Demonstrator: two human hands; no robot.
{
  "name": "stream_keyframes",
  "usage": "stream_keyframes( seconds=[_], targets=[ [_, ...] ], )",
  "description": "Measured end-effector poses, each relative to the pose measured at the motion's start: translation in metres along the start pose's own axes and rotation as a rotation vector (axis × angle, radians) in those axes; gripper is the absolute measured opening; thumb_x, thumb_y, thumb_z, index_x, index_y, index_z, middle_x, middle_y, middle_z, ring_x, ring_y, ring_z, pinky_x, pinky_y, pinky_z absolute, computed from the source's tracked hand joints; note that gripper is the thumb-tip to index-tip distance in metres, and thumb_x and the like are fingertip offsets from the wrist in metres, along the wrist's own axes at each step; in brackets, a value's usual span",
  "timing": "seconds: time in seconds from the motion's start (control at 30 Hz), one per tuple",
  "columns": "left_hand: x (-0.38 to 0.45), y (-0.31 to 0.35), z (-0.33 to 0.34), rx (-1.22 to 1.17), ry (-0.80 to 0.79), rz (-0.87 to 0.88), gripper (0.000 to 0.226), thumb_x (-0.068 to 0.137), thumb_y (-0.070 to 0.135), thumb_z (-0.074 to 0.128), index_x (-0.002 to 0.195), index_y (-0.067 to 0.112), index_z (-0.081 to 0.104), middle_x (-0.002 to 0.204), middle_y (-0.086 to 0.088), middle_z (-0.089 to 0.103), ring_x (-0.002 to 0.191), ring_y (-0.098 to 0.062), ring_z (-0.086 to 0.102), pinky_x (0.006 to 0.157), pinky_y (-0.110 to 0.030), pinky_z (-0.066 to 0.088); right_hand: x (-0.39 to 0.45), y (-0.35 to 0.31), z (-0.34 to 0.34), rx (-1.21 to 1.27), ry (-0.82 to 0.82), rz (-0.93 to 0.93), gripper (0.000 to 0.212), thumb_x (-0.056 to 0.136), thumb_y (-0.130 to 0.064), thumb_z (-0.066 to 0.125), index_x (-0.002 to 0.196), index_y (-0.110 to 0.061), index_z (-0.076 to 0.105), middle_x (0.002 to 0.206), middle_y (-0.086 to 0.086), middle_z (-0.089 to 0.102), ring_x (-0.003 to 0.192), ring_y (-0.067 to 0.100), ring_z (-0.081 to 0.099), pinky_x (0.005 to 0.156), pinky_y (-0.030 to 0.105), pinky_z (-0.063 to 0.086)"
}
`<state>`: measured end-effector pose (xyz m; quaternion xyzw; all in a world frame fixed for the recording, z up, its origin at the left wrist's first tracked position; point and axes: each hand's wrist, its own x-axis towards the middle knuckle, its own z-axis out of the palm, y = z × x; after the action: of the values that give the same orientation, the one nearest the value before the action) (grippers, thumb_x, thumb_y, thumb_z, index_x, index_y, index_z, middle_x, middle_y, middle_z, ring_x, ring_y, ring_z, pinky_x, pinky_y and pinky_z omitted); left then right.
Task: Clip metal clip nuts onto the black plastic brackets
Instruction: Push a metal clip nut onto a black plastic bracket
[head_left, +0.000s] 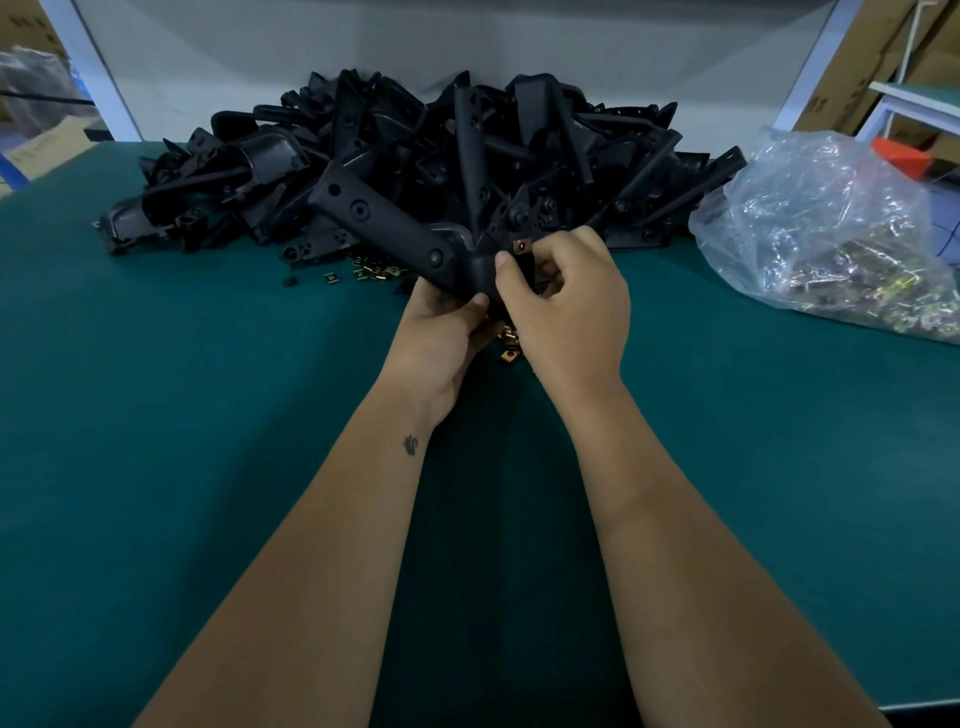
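Black bracket (395, 234), two hands' grip

Green table (156, 415) fills frame; cardboard boxes (857, 62) upper right; orange object (898, 156) right edge; white backboard (260, 47) top.

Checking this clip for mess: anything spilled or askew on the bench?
Loose clip nuts lie scattered on the green mat beside the bracket pile and under the hands, outside the plastic bag. Nothing looks damaged.
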<state>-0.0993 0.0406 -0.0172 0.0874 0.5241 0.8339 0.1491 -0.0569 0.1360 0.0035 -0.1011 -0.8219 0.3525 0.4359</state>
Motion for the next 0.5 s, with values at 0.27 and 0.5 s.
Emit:
stream_keyframes(
  seconds=[0.27,0.5],
  targets=[
    [-0.007,0.006,0.006,-0.021,0.049,-0.003,0.033,0.099,0.014,0.059,0.127,0.029,0.050,0.117,-0.002,0.070,0.096,-0.019,0.073,0.077,-0.039,0.061,-0.002,0.000,-0.001,0.012,0.013,0.027,0.021,0.084,-0.037,0.066,0.078,-0.020,0.056,0.082,-0.013,0.050,0.071,0.005,0.053,0.057,0.021,0.043],
    [-0.015,0.011,0.013,-0.045,0.162,0.037,0.029,0.103,0.022,0.052,0.132,0.024,0.052,0.120,-0.005,0.070,0.099,-0.022,0.073,0.081,-0.040,0.061,-0.016,-0.007,-0.004,0.384,-0.143,0.368,0.016,0.084,-0.027,0.072,0.099,-0.022,0.068,0.096,-0.010,0.068,0.088,0.000,0.063,0.073,0.016,0.049]
  ],
)
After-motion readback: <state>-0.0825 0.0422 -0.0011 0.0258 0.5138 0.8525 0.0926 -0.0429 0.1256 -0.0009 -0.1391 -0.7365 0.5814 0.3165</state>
